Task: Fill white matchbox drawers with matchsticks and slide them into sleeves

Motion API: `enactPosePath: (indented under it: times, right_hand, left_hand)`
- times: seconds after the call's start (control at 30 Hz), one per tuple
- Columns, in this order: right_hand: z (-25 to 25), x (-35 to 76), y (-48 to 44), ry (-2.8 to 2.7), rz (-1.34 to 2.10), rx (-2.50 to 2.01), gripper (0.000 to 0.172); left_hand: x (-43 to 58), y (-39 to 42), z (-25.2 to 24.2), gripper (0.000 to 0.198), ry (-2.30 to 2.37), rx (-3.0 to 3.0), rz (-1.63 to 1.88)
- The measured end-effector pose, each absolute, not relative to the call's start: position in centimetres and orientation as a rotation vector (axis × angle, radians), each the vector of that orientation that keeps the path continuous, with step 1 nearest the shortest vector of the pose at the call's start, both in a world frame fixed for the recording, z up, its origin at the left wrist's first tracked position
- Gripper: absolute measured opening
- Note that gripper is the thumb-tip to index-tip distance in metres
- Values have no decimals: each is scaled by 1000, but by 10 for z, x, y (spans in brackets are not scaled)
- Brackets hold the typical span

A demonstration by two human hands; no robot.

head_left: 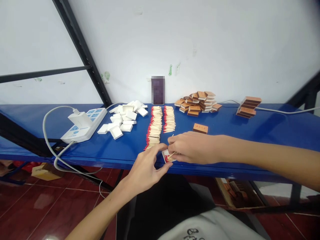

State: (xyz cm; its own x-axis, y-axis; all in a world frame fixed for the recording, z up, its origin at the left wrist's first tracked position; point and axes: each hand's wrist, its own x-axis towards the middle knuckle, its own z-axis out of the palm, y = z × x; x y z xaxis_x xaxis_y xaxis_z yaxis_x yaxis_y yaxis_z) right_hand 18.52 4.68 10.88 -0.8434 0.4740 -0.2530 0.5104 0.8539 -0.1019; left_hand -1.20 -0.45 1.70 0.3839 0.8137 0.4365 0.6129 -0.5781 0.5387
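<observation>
At the front edge of the blue table, my left hand (148, 166) grips a small white matchbox tray (165, 154) between thumb and fingers. Red-tipped matches (169, 157) lie inside the tray. My right hand (183, 147) is over the tray's right side, its fingers pinched on matches, one stick poking up above them. Behind my hands, two long rows of matches, a left row (154, 128) and a shorter right row (169, 119), run away from me. A lone orange-brown matchbox sleeve (200, 128) lies just beyond my right wrist.
White trays (125, 116) are heaped at the left, beside a power strip (86, 128) with a plugged-in charger and cable. Brown matchboxes (197, 102) are piled at the back; a small stack (248, 106) stands farther right. A dark upright object (158, 90) leans against the wall.
</observation>
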Motion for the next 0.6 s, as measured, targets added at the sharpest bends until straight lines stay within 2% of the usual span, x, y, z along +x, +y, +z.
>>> enactPosePath:
  times: [0.17,0.3,0.43,0.6]
  right_hand:
    - [110,184,44,2830,-116,754,29]
    - [110,192,47,2892,-186,748,31]
    - [107,212,64,2917,-282,956,24]
    - [91,229,92,2907,-243,990,25]
  left_hand:
    - [-13,-3,15,27,1205,2402,1022]
    - [-12,-2,14,18,1123,2403,1048]
    - [-12,-2,15,19,1117,2423,1020]
    - [-12,-5,18,27,1130,2538,868]
